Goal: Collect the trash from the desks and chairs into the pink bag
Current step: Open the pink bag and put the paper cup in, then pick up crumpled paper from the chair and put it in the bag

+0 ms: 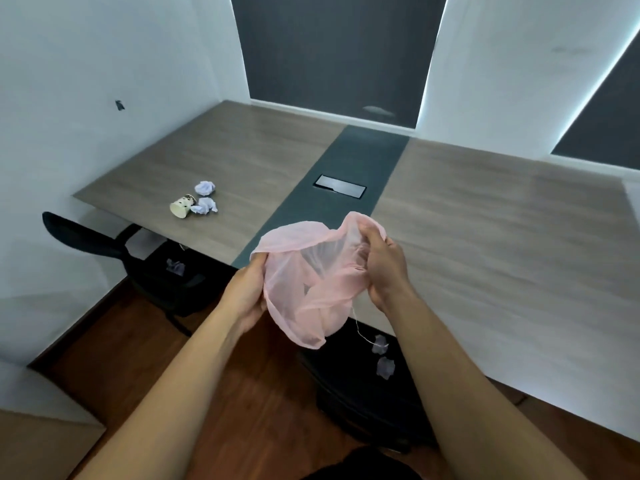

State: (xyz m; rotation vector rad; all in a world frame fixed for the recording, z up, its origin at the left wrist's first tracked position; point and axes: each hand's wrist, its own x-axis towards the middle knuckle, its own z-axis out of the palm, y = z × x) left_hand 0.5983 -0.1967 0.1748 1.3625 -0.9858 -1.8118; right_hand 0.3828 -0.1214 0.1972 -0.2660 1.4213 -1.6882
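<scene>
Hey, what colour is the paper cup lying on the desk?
The paper cup is cream with dark brown spots; the head view shows it.

Desk (485,237): wood-grain top, dark strip (346,161) down middle, hatch (340,187) set in strip. Left half: cup (181,206) on side, near wad (205,206) just beside it, far wad (205,188) behind. Left chair (156,282) seat: blurred wad (176,267), probably paper. Near chair (353,393) seat: two wads (385,367), close together. Floor (242,393): wood.
</scene>
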